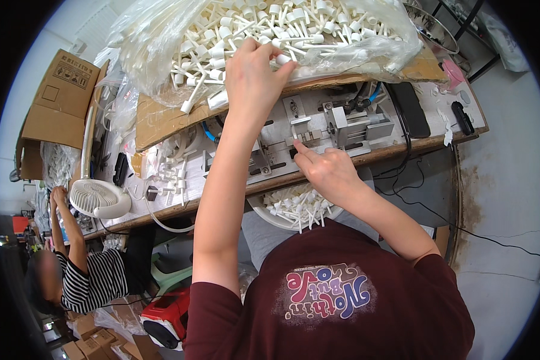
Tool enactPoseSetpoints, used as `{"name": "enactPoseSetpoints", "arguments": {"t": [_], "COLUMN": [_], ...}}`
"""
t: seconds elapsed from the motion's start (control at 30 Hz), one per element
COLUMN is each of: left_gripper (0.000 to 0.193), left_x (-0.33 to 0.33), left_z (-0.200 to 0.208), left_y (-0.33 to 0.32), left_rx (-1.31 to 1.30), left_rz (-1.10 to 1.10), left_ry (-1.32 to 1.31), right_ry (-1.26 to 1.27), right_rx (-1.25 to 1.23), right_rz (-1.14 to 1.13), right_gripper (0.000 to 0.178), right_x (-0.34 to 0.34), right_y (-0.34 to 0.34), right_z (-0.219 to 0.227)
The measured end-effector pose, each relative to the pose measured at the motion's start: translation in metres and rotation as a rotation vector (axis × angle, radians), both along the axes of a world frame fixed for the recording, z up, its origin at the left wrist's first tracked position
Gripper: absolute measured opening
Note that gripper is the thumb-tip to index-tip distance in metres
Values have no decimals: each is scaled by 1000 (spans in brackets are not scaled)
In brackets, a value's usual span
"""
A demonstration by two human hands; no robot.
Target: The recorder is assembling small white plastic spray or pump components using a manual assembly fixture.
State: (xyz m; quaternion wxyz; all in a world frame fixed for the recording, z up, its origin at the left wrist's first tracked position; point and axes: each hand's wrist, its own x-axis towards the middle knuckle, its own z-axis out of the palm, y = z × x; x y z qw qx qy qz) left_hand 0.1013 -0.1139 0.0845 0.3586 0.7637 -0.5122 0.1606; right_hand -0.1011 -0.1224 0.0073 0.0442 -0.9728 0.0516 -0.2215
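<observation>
My left hand (252, 75) reaches over the pile of white plastic pieces (252, 24), each with a thin stem and a wider cap-like end. Its thumb and forefinger close around one white plastic piece (283, 59) at the pile's near edge. Lower down, my right hand (332, 172) stretches its forefinger onto a small metal fixture (306, 137) on the bench. The other fingers curl under and are partly hidden; nothing shows in their grasp. A white part (300, 122) stands in the fixture, just beyond that fingertip.
Cardboard (156, 123) and a clear plastic bag (147, 42) lie under the pile, overhanging the metal mechanism (357, 126). A bowl of white pieces (261, 211) rests below the bench edge. A black phone (409, 108), white fan (99, 198) and cables surround the work. Another person (93, 276) works at left.
</observation>
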Motion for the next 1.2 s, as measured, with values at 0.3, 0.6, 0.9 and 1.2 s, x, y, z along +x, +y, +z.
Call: {"name": "enactPoseSetpoints", "arguments": {"t": [0.3, 0.6, 0.9, 1.2], "left_gripper": [32, 36, 16, 9], "left_x": [-72, -100, -100, -100], "left_z": [-11, -97, -112, -126], "left_y": [98, 126, 100, 90], "left_rx": [-13, 110, 303, 238], "left_rz": [-235, -192, -144, -131], "left_ry": [144, -1, -168, -154], "right_ry": [-384, 359, 293, 156], "right_rx": [224, -152, -153, -89], "right_rz": [-78, -167, -108, 19], "right_gripper": [22, 57, 38, 20], "right_x": [31, 100, 86, 83], "right_y": [-86, -182, -199, -212], "right_z": [85, 105, 86, 77]}}
